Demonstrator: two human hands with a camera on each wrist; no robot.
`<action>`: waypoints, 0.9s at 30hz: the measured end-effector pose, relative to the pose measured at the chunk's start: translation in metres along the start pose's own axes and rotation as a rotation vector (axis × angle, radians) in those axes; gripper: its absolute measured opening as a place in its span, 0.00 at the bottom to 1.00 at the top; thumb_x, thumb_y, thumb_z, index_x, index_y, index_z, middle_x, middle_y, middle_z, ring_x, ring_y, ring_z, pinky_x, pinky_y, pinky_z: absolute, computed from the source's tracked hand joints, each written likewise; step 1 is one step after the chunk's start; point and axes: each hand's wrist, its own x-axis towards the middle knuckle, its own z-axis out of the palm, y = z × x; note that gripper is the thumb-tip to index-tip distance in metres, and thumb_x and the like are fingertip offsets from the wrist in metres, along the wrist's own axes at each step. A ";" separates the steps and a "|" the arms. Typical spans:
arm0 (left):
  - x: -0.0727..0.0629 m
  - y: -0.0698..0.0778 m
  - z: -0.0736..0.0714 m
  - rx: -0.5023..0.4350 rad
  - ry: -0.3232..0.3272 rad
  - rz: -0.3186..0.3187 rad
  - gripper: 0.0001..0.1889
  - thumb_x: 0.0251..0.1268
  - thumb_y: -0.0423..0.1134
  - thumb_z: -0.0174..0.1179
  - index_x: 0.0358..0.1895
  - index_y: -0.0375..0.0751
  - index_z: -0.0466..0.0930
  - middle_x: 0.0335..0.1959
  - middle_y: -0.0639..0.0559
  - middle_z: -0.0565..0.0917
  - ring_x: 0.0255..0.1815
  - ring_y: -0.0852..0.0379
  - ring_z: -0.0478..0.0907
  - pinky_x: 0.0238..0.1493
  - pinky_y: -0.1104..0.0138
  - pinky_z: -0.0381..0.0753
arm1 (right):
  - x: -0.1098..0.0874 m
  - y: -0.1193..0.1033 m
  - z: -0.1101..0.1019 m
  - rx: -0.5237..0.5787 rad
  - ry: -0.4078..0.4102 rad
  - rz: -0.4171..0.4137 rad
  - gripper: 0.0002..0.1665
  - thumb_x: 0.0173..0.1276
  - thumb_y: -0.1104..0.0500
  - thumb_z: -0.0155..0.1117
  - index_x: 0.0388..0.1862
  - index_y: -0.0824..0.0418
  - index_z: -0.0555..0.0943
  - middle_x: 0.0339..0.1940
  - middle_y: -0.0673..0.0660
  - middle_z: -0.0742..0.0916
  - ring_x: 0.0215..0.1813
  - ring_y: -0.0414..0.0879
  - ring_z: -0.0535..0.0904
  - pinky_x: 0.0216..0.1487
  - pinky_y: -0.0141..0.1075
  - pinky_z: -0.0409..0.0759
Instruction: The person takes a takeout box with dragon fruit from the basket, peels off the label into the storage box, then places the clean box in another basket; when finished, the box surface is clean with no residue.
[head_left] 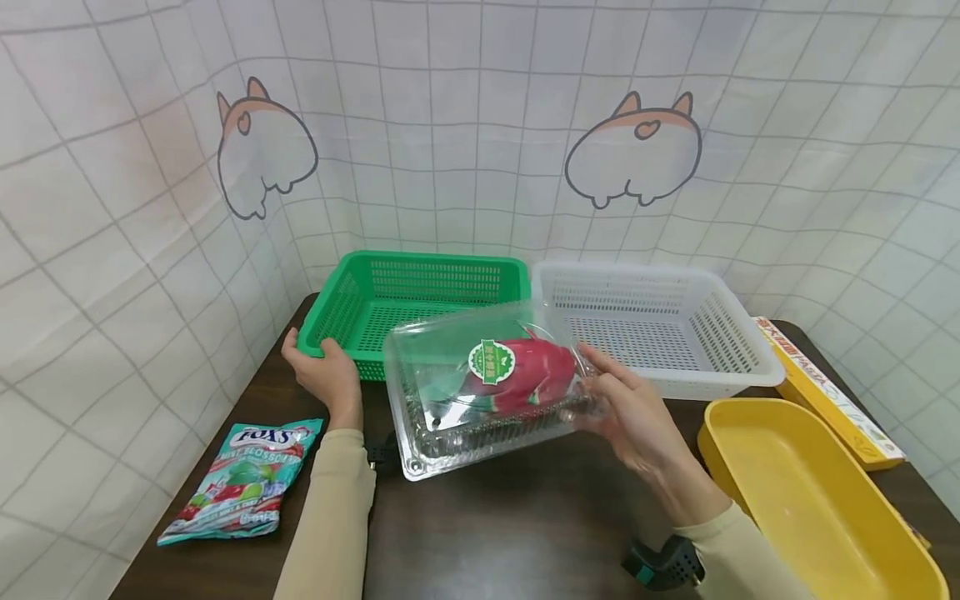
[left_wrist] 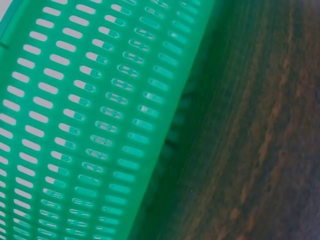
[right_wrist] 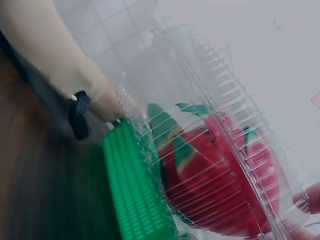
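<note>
My right hand [head_left: 633,417] grips the right end of a clear plastic clamshell box [head_left: 420,408], held tilted above the table. Inside the box lies a red dragon fruit [head_left: 543,367] with green-tipped scales, as the right wrist view also shows. A round green-and-white label [head_left: 491,362] is on the lid. At the near left corner of a green slotted basket [head_left: 341,292], my left hand [head_left: 326,379] holds the rim. The basket's perforated side [left_wrist: 95,115] fills much of the left wrist view, where the left hand itself is out of sight. The box hides the basket's near right part.
A white slotted basket [head_left: 738,367] stands right of the green one. A yellow tub [head_left: 810,492] and a yellow-and-white carton [head_left: 832,396] lie at the right. At the left is a teal FOX'S candy bag [head_left: 243,479]. A white grid-patterned curtain [head_left: 465,125] surrounds the dark table [head_left: 510,533].
</note>
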 end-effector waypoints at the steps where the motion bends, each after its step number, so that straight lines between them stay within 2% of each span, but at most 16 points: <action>1: -0.001 0.000 -0.001 -0.001 0.001 0.000 0.26 0.70 0.33 0.44 0.70 0.50 0.61 0.59 0.44 0.74 0.42 0.55 0.65 0.43 0.66 0.62 | -0.004 0.002 -0.001 -0.003 0.002 0.001 0.34 0.73 0.66 0.45 0.78 0.59 0.58 0.76 0.57 0.62 0.60 0.51 0.72 0.53 0.47 0.80; 4: -0.002 0.000 -0.003 -0.008 0.005 0.004 0.26 0.70 0.33 0.44 0.71 0.50 0.60 0.58 0.43 0.73 0.41 0.54 0.63 0.43 0.65 0.61 | -0.016 0.009 -0.003 0.012 0.018 0.013 0.34 0.72 0.67 0.43 0.78 0.61 0.58 0.75 0.58 0.64 0.57 0.49 0.75 0.53 0.46 0.80; 7: -0.002 0.001 -0.005 0.003 0.006 -0.005 0.27 0.70 0.33 0.45 0.72 0.50 0.60 0.63 0.44 0.71 0.43 0.54 0.63 0.44 0.64 0.60 | -0.029 0.018 -0.008 0.038 0.055 0.045 0.34 0.72 0.67 0.44 0.77 0.61 0.59 0.73 0.60 0.66 0.56 0.48 0.76 0.53 0.46 0.80; 12: 0.000 0.009 -0.010 0.028 -0.041 -0.047 0.31 0.70 0.35 0.49 0.75 0.49 0.56 0.71 0.48 0.66 0.57 0.55 0.68 0.55 0.64 0.66 | -0.049 0.036 -0.022 0.064 0.131 0.092 0.34 0.72 0.67 0.46 0.77 0.62 0.60 0.72 0.59 0.68 0.56 0.48 0.76 0.53 0.46 0.77; 15: 0.002 0.018 -0.013 0.029 -0.064 -0.036 0.32 0.70 0.37 0.48 0.77 0.46 0.53 0.72 0.49 0.64 0.68 0.57 0.63 0.66 0.64 0.63 | -0.057 0.047 -0.030 0.068 0.161 0.099 0.34 0.72 0.66 0.46 0.77 0.63 0.58 0.73 0.58 0.66 0.57 0.48 0.76 0.53 0.48 0.76; 18: 0.002 0.029 -0.015 0.057 -0.061 0.041 0.32 0.70 0.39 0.48 0.76 0.46 0.52 0.74 0.51 0.59 0.74 0.59 0.54 0.70 0.66 0.56 | -0.062 0.057 -0.037 0.066 0.199 0.117 0.34 0.72 0.66 0.47 0.77 0.62 0.59 0.70 0.57 0.70 0.55 0.48 0.77 0.53 0.48 0.78; 20: 0.000 0.040 -0.014 0.070 -0.050 0.138 0.29 0.70 0.38 0.49 0.74 0.44 0.56 0.73 0.51 0.59 0.73 0.59 0.54 0.71 0.66 0.54 | -0.064 0.062 -0.041 0.067 0.228 0.138 0.34 0.72 0.65 0.49 0.76 0.61 0.60 0.67 0.55 0.73 0.54 0.48 0.77 0.52 0.47 0.79; 24: -0.015 0.069 -0.007 0.036 -0.068 0.333 0.20 0.68 0.34 0.49 0.63 0.40 0.68 0.65 0.50 0.68 0.66 0.58 0.63 0.65 0.64 0.60 | -0.067 0.070 -0.047 0.091 0.278 0.170 0.33 0.72 0.65 0.51 0.76 0.60 0.61 0.61 0.51 0.78 0.52 0.48 0.78 0.52 0.45 0.80; 27: -0.034 0.087 -0.003 -0.003 -0.143 0.411 0.15 0.66 0.29 0.49 0.55 0.34 0.75 0.57 0.45 0.75 0.59 0.56 0.70 0.58 0.63 0.66 | -0.068 0.074 -0.051 0.113 0.296 0.180 0.32 0.72 0.64 0.51 0.74 0.58 0.64 0.59 0.50 0.79 0.51 0.48 0.78 0.52 0.45 0.80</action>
